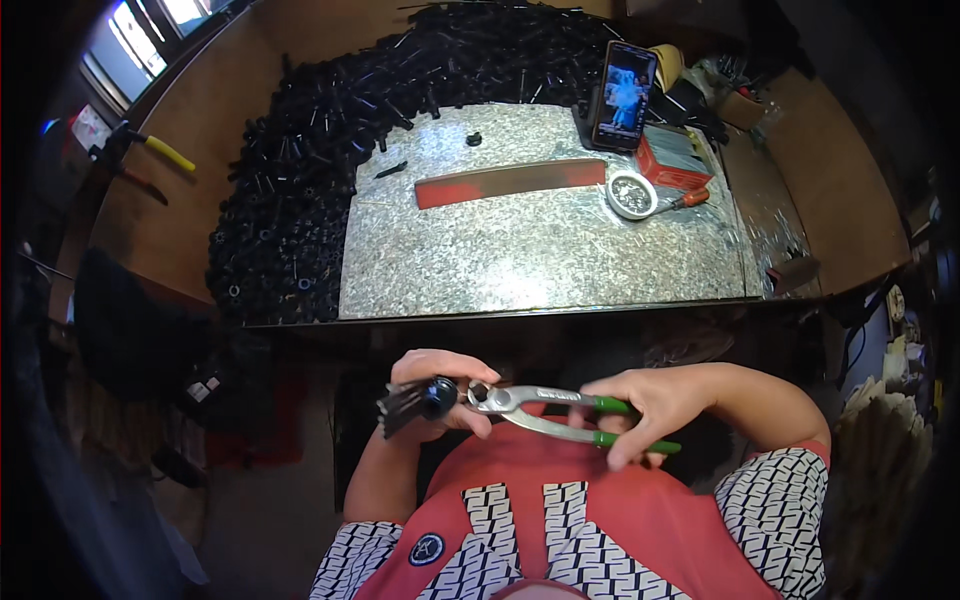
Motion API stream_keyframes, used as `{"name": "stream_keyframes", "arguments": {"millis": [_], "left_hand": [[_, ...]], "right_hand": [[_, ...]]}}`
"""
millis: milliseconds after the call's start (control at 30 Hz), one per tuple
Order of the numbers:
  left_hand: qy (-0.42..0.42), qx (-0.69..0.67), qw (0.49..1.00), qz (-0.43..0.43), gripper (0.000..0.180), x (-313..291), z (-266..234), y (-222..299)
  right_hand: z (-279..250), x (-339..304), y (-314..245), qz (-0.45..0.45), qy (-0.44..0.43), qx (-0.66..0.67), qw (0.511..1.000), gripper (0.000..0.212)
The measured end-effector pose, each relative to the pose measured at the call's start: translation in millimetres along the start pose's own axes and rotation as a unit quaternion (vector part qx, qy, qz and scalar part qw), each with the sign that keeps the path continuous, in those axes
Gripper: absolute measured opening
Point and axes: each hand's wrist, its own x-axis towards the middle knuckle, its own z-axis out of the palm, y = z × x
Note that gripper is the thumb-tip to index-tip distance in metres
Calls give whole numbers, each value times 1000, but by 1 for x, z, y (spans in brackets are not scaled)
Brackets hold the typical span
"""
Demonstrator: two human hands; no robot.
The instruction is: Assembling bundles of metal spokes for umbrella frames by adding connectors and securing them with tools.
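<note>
In front of my body, below the bench edge, my left hand (440,366) is closed around a black part (437,397) with a round glossy end and a fan of dark, thin strips. My right hand (665,405) grips the green handles of a pair of silver end-cutting pliers (508,401). The handles stand apart. The pliers' jaws point left and sit at my left fingertips, right beside the black part. Whether they bite on something there I cannot make out.
On the speckled bench top (440,270) lie a red-and-brown curved bar (510,182), a white bowl (632,196) of small metal bits and an orange-handled tool (690,199). A phone (625,97) stands by a red box (672,160). Black parts (300,170) heap along the left and back.
</note>
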Motion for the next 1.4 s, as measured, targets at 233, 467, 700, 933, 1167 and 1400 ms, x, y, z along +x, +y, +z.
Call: {"name": "stream_keyframes", "arguments": {"millis": [233,467,700,933,1167,1400], "left_hand": [[106,-74,985,-118,57,2,0,4],[-16,-37,996,-81,60,1,-14,-9],[94,-94,982,-135,61,2,-11,-2],[32,-75,980,-181,70,5,-7,-2],[54,-113,977,-172,47,9,6,-13],[39,-106,983,-143,54,6,7,-15]], "right_hand": [[3,-5,1,-196,350,-413,818,25],[2,-7,-8,-14,118,-138,983,37],[-11,16,20,-343,439,-563,610,34],[-17,8,14,-64,139,-149,977,35],[-16,22,18,-155,396,-568,705,72],[-19,26,18,-199,336,-550,738,74]]}}
